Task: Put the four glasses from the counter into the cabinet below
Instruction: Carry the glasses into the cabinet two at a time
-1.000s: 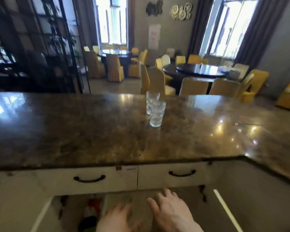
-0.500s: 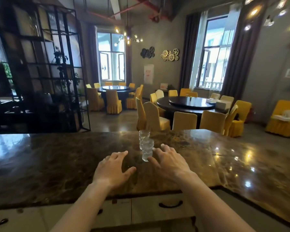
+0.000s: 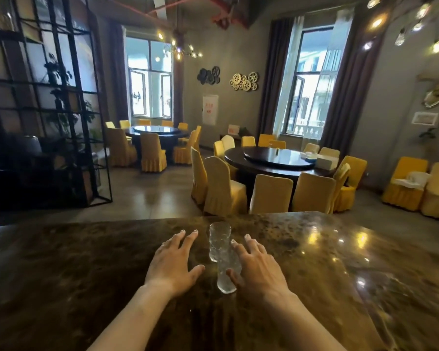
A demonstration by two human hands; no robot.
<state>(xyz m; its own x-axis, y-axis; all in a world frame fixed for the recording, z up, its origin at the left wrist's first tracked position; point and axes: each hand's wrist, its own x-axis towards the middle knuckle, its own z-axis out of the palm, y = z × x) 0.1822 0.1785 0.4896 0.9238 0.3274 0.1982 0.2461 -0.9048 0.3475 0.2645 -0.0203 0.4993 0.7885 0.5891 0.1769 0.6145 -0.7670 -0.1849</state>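
Two clear textured glasses stand one behind the other on the dark marble counter. The far glass is near the counter's back edge; the near glass is just in front of it. My left hand hovers with fingers spread to the left of the glasses, not touching them. On the right side my right hand is spread too, its thumb right against the near glass. Neither hand grips anything. The cabinet below is out of view.
The counter stretches left and right, with bright light reflections on its right part. Beyond its far edge is a dining room with round dark tables, yellow-covered chairs and a black metal shelf at the left.
The view has lifted from the open cabinet and drawers to the counter top. Both hands rose from below the counter and moved forward to either side of the two glasses.
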